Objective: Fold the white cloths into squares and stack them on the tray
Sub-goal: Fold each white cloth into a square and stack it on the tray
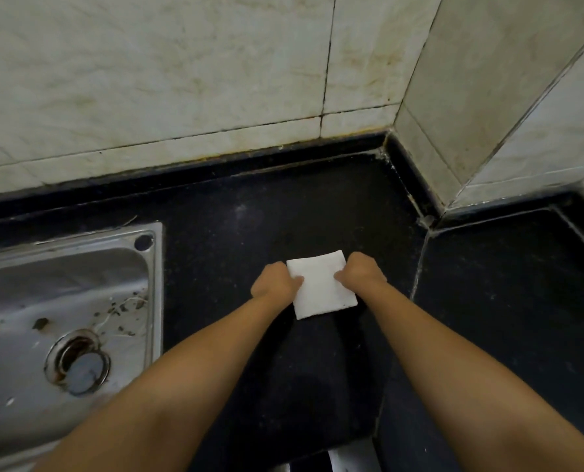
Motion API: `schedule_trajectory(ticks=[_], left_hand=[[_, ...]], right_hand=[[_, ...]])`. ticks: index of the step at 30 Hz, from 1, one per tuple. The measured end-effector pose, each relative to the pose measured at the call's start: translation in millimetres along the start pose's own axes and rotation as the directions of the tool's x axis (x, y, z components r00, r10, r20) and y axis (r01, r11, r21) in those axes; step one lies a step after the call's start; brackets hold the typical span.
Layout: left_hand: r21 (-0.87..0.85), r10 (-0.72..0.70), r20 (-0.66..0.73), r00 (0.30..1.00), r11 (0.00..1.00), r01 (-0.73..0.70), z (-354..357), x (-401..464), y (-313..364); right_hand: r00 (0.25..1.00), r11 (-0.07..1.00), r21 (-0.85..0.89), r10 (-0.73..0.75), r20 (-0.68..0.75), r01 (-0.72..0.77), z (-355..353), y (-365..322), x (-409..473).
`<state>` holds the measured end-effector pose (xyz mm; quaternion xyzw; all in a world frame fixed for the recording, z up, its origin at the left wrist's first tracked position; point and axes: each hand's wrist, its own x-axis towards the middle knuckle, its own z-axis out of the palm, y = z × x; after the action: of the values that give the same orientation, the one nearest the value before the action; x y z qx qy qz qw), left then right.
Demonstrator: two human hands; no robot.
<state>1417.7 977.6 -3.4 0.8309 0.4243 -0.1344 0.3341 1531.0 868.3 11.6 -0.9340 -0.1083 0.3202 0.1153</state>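
A small white cloth, folded into a rough rectangle, lies flat on the black stone counter. My left hand grips its left edge with curled fingers and the thumb on top. My right hand grips the right edge the same way. Both forearms reach in from the bottom of the view. No tray is clearly in view; a shiny metal edge peeks in at the bottom between my arms.
A steel sink with a drain and some debris lies left of the cloth. Pale tiled walls rise behind, and a tiled corner column stands at the right. More black counter extends right.
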Motion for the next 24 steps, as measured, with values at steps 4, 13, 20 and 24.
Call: schedule_trajectory(ticks=[4, 13, 20, 24], left_hand=[[-0.187, -0.002, -0.025, 1.000, 0.982, -0.003, -2, 1, 3], [-0.624, 0.188, 0.071, 0.980, 0.775, -0.103, -40, -33, 33], [-0.584, 0.416, 0.252, 0.874, 0.785, -0.205, -37, -106, 51], [-0.540, 0.507, 0.378, 0.775, 0.800, -0.261, -8, -159, 56]], right_hand=[[0.998, 0.986, 0.156, -0.056, 0.029, 0.051, 0, 10, -1], [0.993, 0.625, 0.775, -0.115, -0.032, 0.098, -38, 48, -57], [0.988, 0.475, 0.870, 0.017, -0.156, 0.129, -29, 108, -159], [0.958, 0.372, 0.920, 0.196, -0.211, 0.126, 2, 158, -232]])
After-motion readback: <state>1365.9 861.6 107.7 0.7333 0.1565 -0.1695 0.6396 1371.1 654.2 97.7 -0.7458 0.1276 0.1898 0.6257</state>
